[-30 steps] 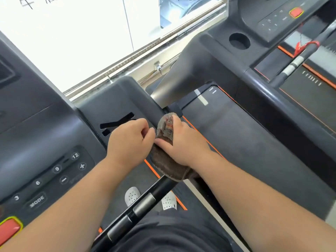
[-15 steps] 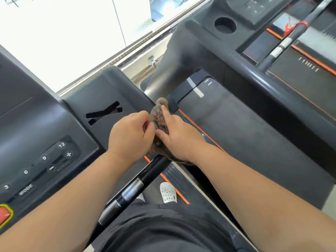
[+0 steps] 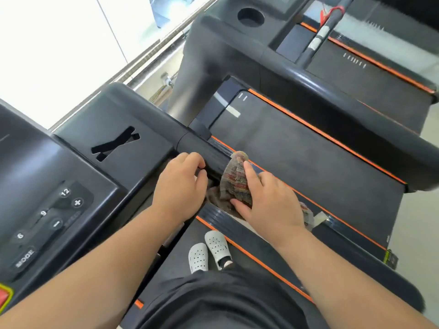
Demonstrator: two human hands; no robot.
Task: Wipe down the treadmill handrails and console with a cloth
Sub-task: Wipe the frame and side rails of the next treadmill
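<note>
The cloth [image 3: 235,184] drapes handrail [image 3: 204,150], clasped by right hand [image 3: 268,203]; hold of left hand [image 3: 180,188] unclear.

Just the one camera here, strapped on my head, wide-angle. It looks forward and steeply down, rolled a bit, so the handrail [image 3: 202,150] runs diagonally through mid-frame. It sits near. My left hand [image 3: 180,188] and right hand [image 3: 270,205] at the handrail fill the centre, forearms coming in from the bottom edge. Left of the handrail you get the console [image 3: 59,210], below it my shoes [image 3: 209,252], and beyond it to the right the neighbouring treadmill [image 3: 308,162].
</note>
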